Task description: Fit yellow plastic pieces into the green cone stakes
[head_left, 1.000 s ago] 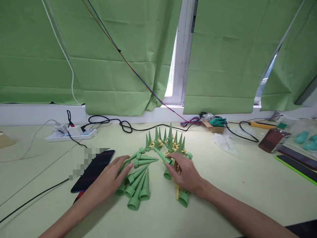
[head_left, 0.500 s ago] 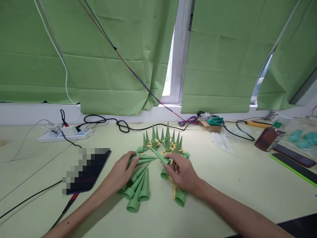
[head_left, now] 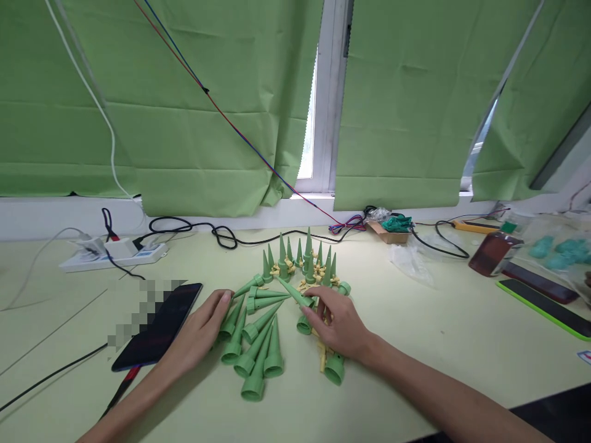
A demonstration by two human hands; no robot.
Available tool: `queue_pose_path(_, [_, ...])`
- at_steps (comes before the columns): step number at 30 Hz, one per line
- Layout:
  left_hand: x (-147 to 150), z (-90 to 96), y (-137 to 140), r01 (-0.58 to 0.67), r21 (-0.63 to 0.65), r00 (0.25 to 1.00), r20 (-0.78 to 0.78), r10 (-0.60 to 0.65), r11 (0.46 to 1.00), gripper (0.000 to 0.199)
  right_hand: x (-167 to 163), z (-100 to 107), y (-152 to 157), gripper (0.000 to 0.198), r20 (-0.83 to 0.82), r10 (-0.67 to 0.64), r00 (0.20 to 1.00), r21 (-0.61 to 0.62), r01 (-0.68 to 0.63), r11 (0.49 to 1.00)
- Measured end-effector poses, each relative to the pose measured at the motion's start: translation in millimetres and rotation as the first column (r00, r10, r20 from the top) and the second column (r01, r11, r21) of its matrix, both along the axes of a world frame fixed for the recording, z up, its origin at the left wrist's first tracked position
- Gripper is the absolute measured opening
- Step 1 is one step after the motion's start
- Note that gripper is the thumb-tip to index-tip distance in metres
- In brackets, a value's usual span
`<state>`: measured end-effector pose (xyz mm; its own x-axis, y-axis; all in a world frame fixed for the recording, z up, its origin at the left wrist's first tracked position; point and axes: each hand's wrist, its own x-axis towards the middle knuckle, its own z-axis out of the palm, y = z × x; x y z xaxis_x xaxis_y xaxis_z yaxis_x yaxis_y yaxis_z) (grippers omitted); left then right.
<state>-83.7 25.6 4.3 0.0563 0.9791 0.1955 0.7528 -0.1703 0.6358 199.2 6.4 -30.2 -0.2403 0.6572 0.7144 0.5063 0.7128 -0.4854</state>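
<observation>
My right hand (head_left: 339, 317) is closed with thumb and fingers on a green plant watering spike (head_left: 292, 290), its tip pointing up and to the left. At the left edge of a loose group of similar spikes (head_left: 253, 357), my left hand (head_left: 203, 323) has its thumb out, beside the tip of one spike (head_left: 252, 284). I see nothing held in it, though its lower fingers are partly hidden. Below my right hand lie a hollow green spike end (head_left: 335, 368) and small yellow plastic pieces (head_left: 322, 358). Several spikes (head_left: 308, 255) stand upright behind, with yellow valve-like pieces (head_left: 289, 266) among them.
A dark tablet-like device (head_left: 161, 329) lies at left, with a white power strip (head_left: 138, 252) behind it. At right are a small cardboard box (head_left: 390, 234), a plastic bag (head_left: 410, 261), a dark red bottle (head_left: 494, 252) and a green-edged phone (head_left: 545, 307). Cables run along the wall.
My left hand has drawn left off the loose spikes, uncovering more of them. My right hand keeps its spike in nearly the same spot. The view has shifted slightly.
</observation>
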Motion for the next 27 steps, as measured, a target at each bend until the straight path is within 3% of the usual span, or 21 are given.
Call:
queue_pose_path(8, [22.2, -1.0, -6.2, -0.022, -0.003, 0.999, 0.037, 0.023, 1.0, 0.044, -1.0, -0.2, -0.6, 0.02, 0.004, -0.01, 1.0, -0.014, 0.01, 1.0])
queue_pose_path(12, [33.7, 11.1, -7.2, -0.037, 0.125, 0.999, -0.008, 0.038, 0.991, 0.044, -2.1, 1.5, 0.1, 0.021, -0.002, -0.007, 1.0, 0.033, 0.007, 0.999])
queue_pose_path(14, [44.3, 20.9, -6.5, -0.026, 0.196, 0.999, 0.045, 0.017, 0.98, 0.041, -3.2, 3.2, 0.7, 0.022, -0.01, 0.017, 1.0, 0.068, -0.017, 0.998])
queue_pose_path(19, [75.9, 32.1, 1.5, 0.082, 0.124, 0.941, 0.317, -0.118, 0.989, 0.042, -6.7, 7.0, 5.4, 0.027, -0.02, 0.065, 0.998, 0.148, -0.061, 0.987])
queue_pose_path(24, [96.5, 17.9, 5.6, 0.249, -0.049, 0.841, 0.505, -0.191, 0.967, 0.045, -7.9, 4.4, 15.6, 0.026, 0.057, 0.045, 0.997, 0.141, -0.053, 0.989])
queue_pose_path(27, [100.7, 10.4, 2.4, 0.282, -0.059, 0.821, 0.531, -0.209, 0.958, 0.042, -8.1, 2.4, 19.9, 0.026, 0.079, 0.07, 0.994, 0.138, -0.081, 0.987])
